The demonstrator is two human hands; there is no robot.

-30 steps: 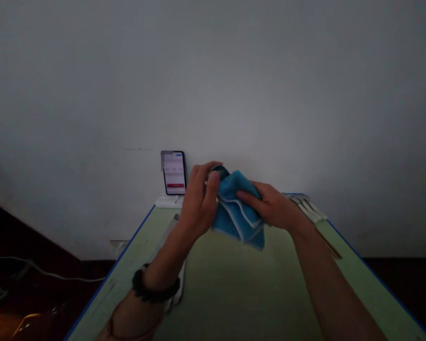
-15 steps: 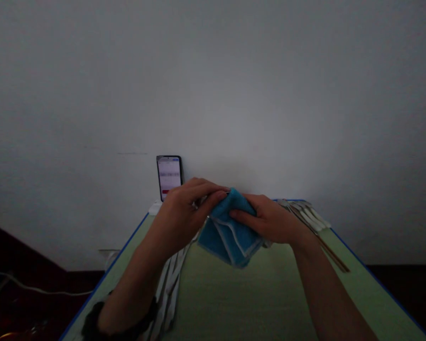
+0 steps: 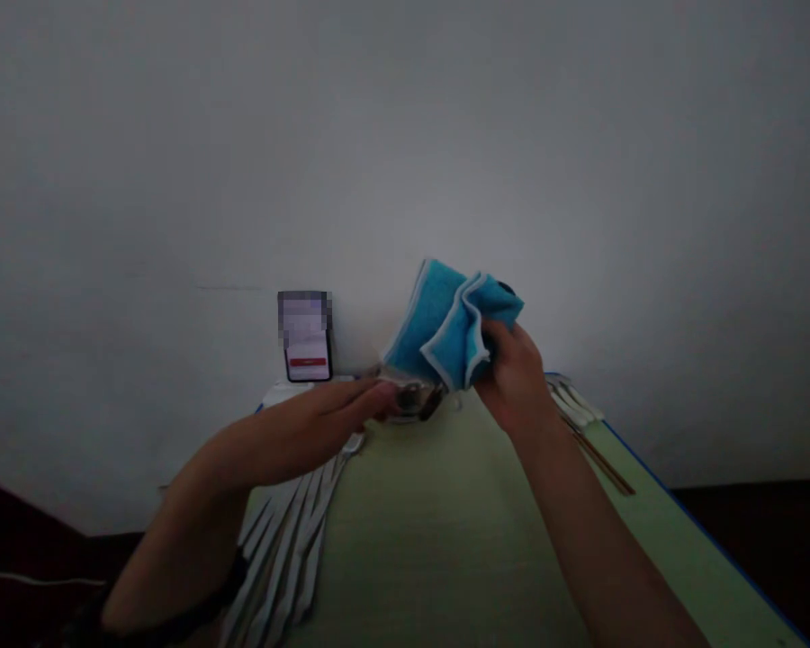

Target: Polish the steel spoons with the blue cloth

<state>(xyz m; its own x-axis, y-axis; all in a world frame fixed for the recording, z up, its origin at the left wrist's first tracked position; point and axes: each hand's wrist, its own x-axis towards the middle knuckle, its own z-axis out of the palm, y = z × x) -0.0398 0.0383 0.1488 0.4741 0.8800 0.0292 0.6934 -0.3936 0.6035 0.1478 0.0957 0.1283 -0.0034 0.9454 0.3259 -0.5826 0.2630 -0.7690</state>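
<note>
A folded blue cloth (image 3: pixel 438 315) with white edging is held up in my right hand (image 3: pixel 513 373), whose fingers are closed on its right side. My left hand (image 3: pixel 341 405) reaches in from the left, fingers pressed together and thumb alongside. At its fingertips, just under the cloth's lower corner, is a small shiny, partly clear thing (image 3: pixel 411 399). Blur hides its kind, and I cannot tell how firmly the fingers grip it. Long pale-handled utensils (image 3: pixel 297 540) lie side by side below my left forearm.
A phone (image 3: pixel 306 337) leans upright against the wall on a white base. Beyond my right wrist lie white-handled cutlery (image 3: pixel 573 400) and brown chopsticks (image 3: pixel 604 463). The green table (image 3: pixel 432 540) has a blue edge and meets the wall (image 3: pixel 405 135).
My right hand has lifted the cloth up and spread it out, away from my left hand. My left hand has dropped slightly and turned flatter. The view has shifted a little.
</note>
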